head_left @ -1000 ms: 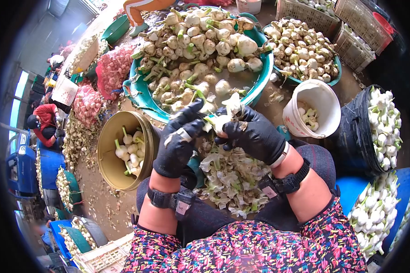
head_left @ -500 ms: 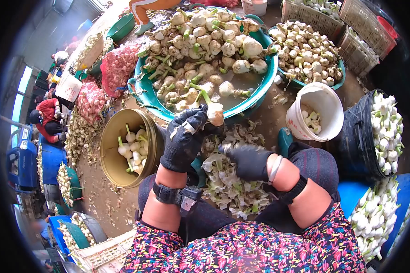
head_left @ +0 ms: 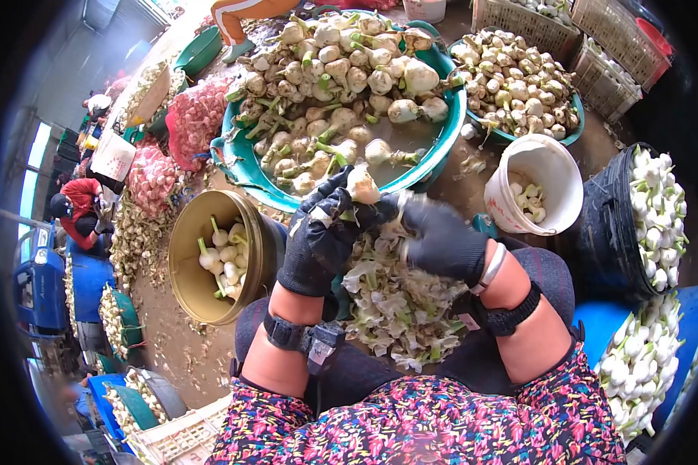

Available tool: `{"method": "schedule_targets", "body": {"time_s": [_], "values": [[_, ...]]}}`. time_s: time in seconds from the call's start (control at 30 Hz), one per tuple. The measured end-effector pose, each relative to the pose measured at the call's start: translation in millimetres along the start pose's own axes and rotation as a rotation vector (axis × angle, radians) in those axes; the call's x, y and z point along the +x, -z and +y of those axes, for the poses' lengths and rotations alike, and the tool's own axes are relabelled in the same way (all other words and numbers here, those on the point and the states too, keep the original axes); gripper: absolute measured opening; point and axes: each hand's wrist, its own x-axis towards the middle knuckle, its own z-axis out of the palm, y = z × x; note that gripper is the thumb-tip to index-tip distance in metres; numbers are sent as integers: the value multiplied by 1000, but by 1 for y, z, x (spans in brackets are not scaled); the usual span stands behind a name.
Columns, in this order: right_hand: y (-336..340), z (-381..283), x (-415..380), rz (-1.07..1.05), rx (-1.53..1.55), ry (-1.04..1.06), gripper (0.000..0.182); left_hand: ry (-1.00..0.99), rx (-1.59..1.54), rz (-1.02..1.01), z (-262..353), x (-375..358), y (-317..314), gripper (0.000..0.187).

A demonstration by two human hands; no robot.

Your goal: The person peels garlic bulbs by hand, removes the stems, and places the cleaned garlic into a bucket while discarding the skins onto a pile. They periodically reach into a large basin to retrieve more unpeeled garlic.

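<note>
My left hand (head_left: pixel 318 240), in a black glove, is closed around a garlic bulb (head_left: pixel 362 186) with a short green stem. Bits of pale skin cling to that glove. Just right of the bulb, my right hand (head_left: pixel 446 240), also gloved, is curled and partly blurred, with a pale strip of garlic skin (head_left: pixel 402 211) at its fingertips. Below both hands lies a heap of peeled-off skins (head_left: pixel 399 310) between my knees. Straight ahead stands a green tub (head_left: pixel 271 196) of unpeeled garlic bulbs in murky water.
To the left, a yellowish bucket (head_left: pixel 180 291) holds cleaned bulbs. On the right are a white bucket (head_left: pixel 553 167) with a few pieces, a black tub (head_left: pixel 609 232) of white bulbs and a basin (head_left: pixel 578 128) of unpeeled garlic. Another person (head_left: pixel 81 205) works at far left.
My right hand has moved up and slightly right, nearer the bulb, and pale skin now shows at its fingers. The bulb in my left hand has shifted slightly; the view has tilted a little.
</note>
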Motion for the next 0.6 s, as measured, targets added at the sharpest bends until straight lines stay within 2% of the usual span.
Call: {"method": "schedule_targets", "body": {"time_s": [0.07,0.1,0.17,0.2,0.23,0.33,0.4,0.47,0.5,0.57,0.6], "values": [[25,-19,15,168,221,-149,28,-417,458,-177,-6,7,9,36],[21,-18,15,311,270,-131,18,-417,459,-184,0,5,6,36],[14,-20,16,393,308,-54,17,-136,101,-95,14,-1,-3,26],[9,-21,18,469,344,26,17,-138,100,-98,12,-3,-4,26],[-3,-20,21,544,500,12,14,-112,66,-103,6,-4,-5,30],[3,-24,21,521,469,47,18,-31,-72,-118,19,-7,-7,38],[5,-22,19,504,402,-5,21,23,-178,-131,28,-6,-8,44],[4,-19,19,492,362,-33,19,292,-575,-79,31,-5,-9,50],[3,-18,18,492,361,-35,19,293,-576,-80,30,-5,-10,50],[2,-17,17,329,653,-310,18,155,-351,-72,25,-4,-11,49],[1,-17,18,328,651,-311,18,86,-238,-66,24,-4,-11,49]]}}
